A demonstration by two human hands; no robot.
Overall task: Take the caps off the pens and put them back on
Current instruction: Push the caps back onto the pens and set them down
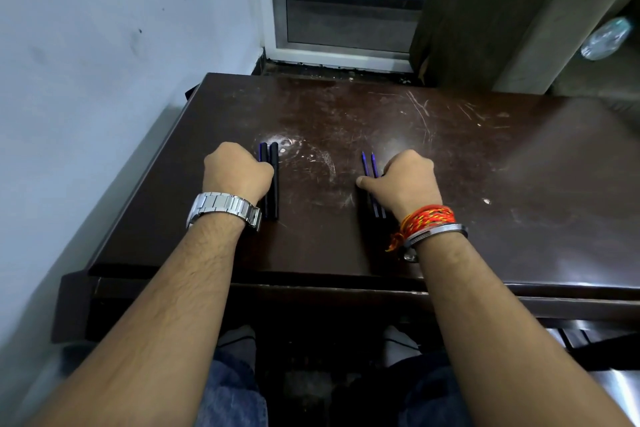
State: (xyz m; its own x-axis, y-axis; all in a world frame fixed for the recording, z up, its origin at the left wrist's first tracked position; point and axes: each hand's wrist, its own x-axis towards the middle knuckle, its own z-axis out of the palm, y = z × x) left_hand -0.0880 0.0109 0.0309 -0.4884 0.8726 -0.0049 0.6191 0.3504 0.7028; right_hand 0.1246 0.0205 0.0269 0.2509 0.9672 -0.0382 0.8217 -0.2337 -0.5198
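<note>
Left hand (pixel 236 172) fisted beside capped pens (pixel 272 180); right hand (pixel 407 180) (curled) rests on uncapped pens (pixel 370 166).

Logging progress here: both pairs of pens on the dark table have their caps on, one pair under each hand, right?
Not quite. The head view shows the pair by the left hand capped, but the pair under the right hand is uncapped, blue tips bare. Both pairs do lie on the dark table, one pair under each hand.

Your counter (pixel 450 156) is dark glossy wood, scratched and scuffed, your watch (pixel 225 208) polished metal, the pens (pixel 273 180) matt dark plastic.
</note>
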